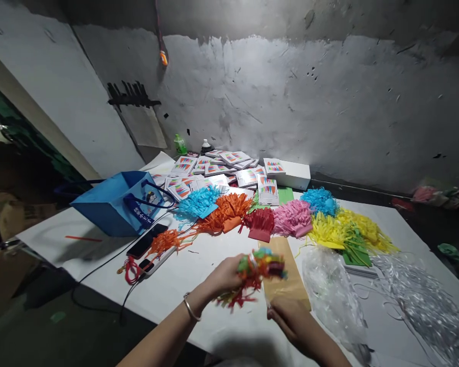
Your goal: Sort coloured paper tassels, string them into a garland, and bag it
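My left hand (227,278), a bangle at its wrist, is closed around a bundle of multicoloured tissue-paper tassels (252,275). The bundle is blurred and hangs above the white table. My right hand (290,318) is closed at the near end of a flat brown paper envelope (286,270), its thumb at the near left corner. Beyond my hands lies a row of fringed paper bunches: blue (201,201), orange (227,211), dark red (260,223), pink (292,216) and yellow (329,229). A green one (355,250) lies at the right.
Printed flat packs (229,165) are piled at the back beside a white box (294,175). On the left stand a blue bag (110,204), a phone (145,242) and black cables (95,272). Clear plastic bags (331,290) and silver strips (424,295) lie right.
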The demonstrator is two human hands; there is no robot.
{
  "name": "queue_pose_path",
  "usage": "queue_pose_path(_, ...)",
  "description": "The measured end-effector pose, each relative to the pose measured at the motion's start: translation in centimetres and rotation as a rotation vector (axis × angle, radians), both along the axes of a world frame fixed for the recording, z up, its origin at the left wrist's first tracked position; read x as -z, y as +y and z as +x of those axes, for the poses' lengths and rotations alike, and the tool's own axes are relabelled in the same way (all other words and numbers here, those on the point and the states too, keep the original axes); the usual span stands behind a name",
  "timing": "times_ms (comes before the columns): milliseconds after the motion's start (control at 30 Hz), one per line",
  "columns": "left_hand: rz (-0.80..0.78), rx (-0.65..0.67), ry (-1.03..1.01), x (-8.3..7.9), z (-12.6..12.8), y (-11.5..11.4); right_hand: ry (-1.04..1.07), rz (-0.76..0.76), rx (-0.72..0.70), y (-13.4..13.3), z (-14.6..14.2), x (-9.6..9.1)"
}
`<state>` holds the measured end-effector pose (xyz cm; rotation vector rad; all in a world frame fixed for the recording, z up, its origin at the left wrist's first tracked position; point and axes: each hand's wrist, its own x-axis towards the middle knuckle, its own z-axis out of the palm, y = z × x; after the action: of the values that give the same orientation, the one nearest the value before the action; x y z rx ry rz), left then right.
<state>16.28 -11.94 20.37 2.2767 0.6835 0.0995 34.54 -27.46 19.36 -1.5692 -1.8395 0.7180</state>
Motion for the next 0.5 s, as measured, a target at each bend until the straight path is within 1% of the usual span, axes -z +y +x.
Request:
queue_pose_path(33,0.010,0.024,0.059,-0.06,-0.10,-0.17,-0.021,-0.013,-0.034,0.02,0.02,-0.13)
queue_pose_path(67,-0.026,0.123,0.120,-0.12,-0.21,-0.38,-0.007,-0.015,-0.033,0.07,0.08,-0.25)
queue_pose_path(100,-0.099,0.260,0.158,-0.17,-0.32,-0.55,0.036,-0.015,-0.017,0.14,0.18,-0.33)
queue_pose_path(133,-0.186,0.390,0.161,-0.24,-0.42,-0.64,0.091,-0.015,0.001,0.22,0.25,-0.36)
queue_pose_path(167,-0.261,0.466,0.122,-0.32,-0.49,-0.63,0.139,-0.017,0.016,0.27,0.27,-0.33)
queue_pose_path(200,-0.300,0.467,0.062,-0.40,-0.52,-0.51,0.161,-0.023,0.018,0.28,0.21,-0.27)
queue_pose_path(233,-0.284,0.388,0.013,-0.46,-0.52,-0.33,0.150,-0.031,0.003,0.26,0.07,-0.22)
queue_pose_path(300,-0.135,0.150,0.026,-0.50,-0.50,-0.05,0.055,-0.047,-0.044,0.19,-0.28,-0.22)
queue_pose_path(333,-0.056,0.073,0.084,-0.47,-0.50,-0.05,0.007,-0.047,-0.064,0.21,-0.40,-0.29)
queue_pose_path(367,-0.015,0.068,0.153,-0.43,-0.52,-0.17,-0.017,-0.042,-0.072,0.29,-0.43,-0.38)
queue_pose_path(400,-0.033,0.132,0.206,-0.38,-0.57,-0.37,-0.007,-0.035,-0.066,0.42,-0.37,-0.44)
queue_pose_path(433,-0.107,0.227,0.215,-0.35,-0.63,-0.59,0.035,-0.025,-0.043,0.59,-0.26,-0.44)
queue_pose_path(467,-0.218,0.318,0.177,-0.34,-0.71,-0.76,0.091,-0.017,-0.016,0.75,-0.15,-0.36)
queue_pose_path(500,-0.332,0.359,0.098,-0.33,-0.81,-0.83,0.144,-0.014,0.014,0.86,-0.09,-0.22)
